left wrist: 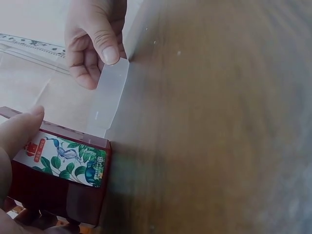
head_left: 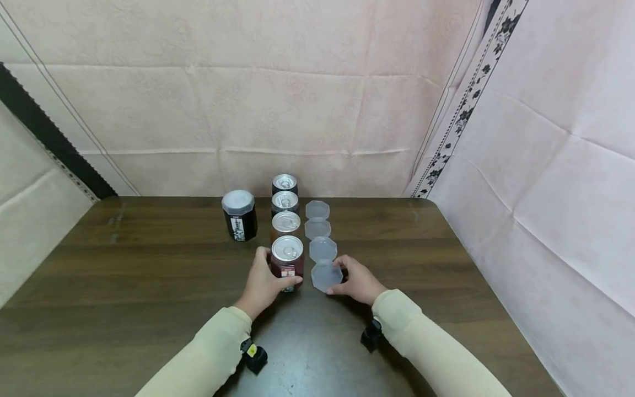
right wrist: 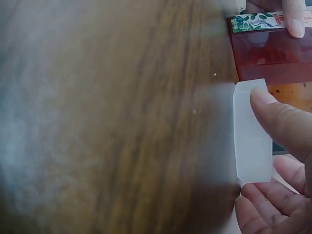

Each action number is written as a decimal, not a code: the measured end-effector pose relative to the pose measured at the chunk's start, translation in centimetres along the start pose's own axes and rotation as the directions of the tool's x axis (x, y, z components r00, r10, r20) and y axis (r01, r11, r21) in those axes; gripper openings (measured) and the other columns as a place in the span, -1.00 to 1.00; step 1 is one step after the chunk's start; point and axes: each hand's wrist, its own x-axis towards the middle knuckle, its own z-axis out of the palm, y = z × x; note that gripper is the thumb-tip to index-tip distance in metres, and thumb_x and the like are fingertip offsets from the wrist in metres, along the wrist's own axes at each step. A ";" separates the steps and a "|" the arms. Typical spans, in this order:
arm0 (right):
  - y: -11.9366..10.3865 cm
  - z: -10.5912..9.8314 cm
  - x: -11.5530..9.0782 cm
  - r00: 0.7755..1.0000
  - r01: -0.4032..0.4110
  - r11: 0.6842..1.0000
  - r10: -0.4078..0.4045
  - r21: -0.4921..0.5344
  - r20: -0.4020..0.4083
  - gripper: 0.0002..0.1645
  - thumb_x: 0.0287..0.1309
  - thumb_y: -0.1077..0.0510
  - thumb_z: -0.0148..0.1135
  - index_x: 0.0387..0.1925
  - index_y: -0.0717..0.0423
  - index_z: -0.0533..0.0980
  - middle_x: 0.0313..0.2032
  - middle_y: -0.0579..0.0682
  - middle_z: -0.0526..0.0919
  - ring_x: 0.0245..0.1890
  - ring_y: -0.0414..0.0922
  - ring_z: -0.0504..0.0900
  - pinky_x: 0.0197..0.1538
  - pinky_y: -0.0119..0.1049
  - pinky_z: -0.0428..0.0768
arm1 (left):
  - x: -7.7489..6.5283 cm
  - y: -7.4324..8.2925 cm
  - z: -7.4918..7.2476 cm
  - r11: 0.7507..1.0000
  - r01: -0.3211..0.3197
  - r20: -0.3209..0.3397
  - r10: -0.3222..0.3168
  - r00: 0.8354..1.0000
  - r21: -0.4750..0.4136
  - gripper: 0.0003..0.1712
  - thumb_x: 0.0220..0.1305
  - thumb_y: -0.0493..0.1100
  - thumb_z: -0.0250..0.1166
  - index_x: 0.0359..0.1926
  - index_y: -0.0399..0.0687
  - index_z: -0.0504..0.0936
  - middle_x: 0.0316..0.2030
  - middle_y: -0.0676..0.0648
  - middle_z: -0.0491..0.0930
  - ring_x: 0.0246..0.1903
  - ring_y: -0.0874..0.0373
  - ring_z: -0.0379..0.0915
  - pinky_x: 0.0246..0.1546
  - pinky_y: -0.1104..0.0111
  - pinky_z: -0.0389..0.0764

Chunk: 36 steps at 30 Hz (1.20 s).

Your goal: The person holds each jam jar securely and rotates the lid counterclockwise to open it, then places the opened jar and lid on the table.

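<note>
A dark red octagonal jar with a silver pull-tab top [head_left: 288,249] stands at the near end of a row of jars. My left hand [head_left: 260,285] grips it, thumb across its front label; in the left wrist view the label [left wrist: 63,158] shows green leaves. Just to the right, my right hand [head_left: 359,281] holds the nearest translucent octagonal plastic lid [head_left: 324,277] by its edge, low at the tabletop. Seen from the right wrist, the thumb lies on the rim of this lid [right wrist: 252,141], with the other fingers at its far side.
Behind the gripped jar stand an amber jar [head_left: 286,223] and two darker ones. More translucent lids [head_left: 323,249] lie in a line beside them. A black jar wearing its lid [head_left: 239,215] stands to the left. Cloth walls [head_left: 238,110] rise behind the wooden table [head_left: 149,275].
</note>
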 end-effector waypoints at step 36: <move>-0.9 -1.3 -1.9 0.996 0.061 0.995 -0.056 0.078 -0.065 -0.31 0.01 0.14 0.46 0.16 0.21 0.38 0.13 0.10 0.51 0.16 0.07 0.50 0.15 0.03 0.48 | -1.6 -0.3 -3.5 0.999 -0.032 0.018 0.031 0.999 0.043 0.00 -0.03 -0.16 0.54 0.33 -0.31 0.16 0.25 -0.33 0.27 0.25 -0.20 0.22 0.24 -0.06 0.33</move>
